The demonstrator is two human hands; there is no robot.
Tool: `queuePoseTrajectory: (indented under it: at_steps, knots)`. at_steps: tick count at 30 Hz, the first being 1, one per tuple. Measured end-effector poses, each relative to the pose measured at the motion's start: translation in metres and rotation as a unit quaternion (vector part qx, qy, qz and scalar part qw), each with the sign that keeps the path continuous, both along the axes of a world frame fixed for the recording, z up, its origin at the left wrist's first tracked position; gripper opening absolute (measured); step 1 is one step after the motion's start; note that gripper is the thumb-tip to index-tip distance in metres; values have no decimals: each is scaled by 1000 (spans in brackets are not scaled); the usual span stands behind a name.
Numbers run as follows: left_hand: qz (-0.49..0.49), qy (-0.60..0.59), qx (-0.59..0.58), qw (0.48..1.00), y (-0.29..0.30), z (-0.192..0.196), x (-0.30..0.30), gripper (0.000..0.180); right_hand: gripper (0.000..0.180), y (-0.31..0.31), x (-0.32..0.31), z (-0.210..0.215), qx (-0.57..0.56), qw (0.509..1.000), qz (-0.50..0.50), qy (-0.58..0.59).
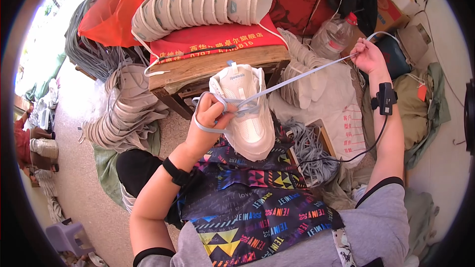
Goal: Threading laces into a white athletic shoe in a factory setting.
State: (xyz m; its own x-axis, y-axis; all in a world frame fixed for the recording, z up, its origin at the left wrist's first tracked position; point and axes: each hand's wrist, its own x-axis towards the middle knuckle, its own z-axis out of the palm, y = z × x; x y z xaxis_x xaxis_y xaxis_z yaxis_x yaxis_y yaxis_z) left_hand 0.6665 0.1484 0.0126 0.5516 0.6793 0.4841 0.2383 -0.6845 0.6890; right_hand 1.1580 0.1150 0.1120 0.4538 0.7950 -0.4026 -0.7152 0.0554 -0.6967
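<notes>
A white shoe upper [250, 133] with a pale tongue lies over my lap, its rounded toe pointing toward me and its collar against the wooden bench. My left hand [210, 118] is closed at the left side of its lacing, with a loop of the shoelace around the fingers. From the eyelets the light blue-grey shoelace [302, 75] runs taut up to the right. My right hand [367, 55], raised at arm's length, pinches that lace, and a loose length arcs beyond it. The exact grip of my left fingertips is partly hidden.
A nested row of shoe uppers [198, 10] lies on a red cloth atop the wooden bench [217, 69]. More uppers [123, 113] are stacked at left. A box of grey laces [311, 148] sits beside my lap; a plastic bottle [334, 34] stands behind. A cable trails from my right wrist.
</notes>
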Motion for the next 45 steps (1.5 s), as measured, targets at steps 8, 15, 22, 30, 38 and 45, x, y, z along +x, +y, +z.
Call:
queuePoseTrajectory:
  at_steps: [8,15,22,30,38,45]
  knots:
    - [-88,9,94,992,-6,17,9,19,16,-6,-16,2,-15,999,26,-32]
    - [-94,107,241,960,12,1,-11,28,25,1,36,43,32,999,-8,-14]
    - [119,-107,-317,935,9,-1,-55,21,18,0,65,74,14,987,-95,-130]
    - [149,-639,-623,426,122,11,-355,8,31,-70,201,72,-12,946,-216,-243]
    - [305,-565,-445,624,152,-22,-439,11,24,-79,148,-6,-106,888,-164,-417]
    - [340,-211,-377,835,104,-23,-222,31,19,-37,-103,-63,-113,841,198,-491]
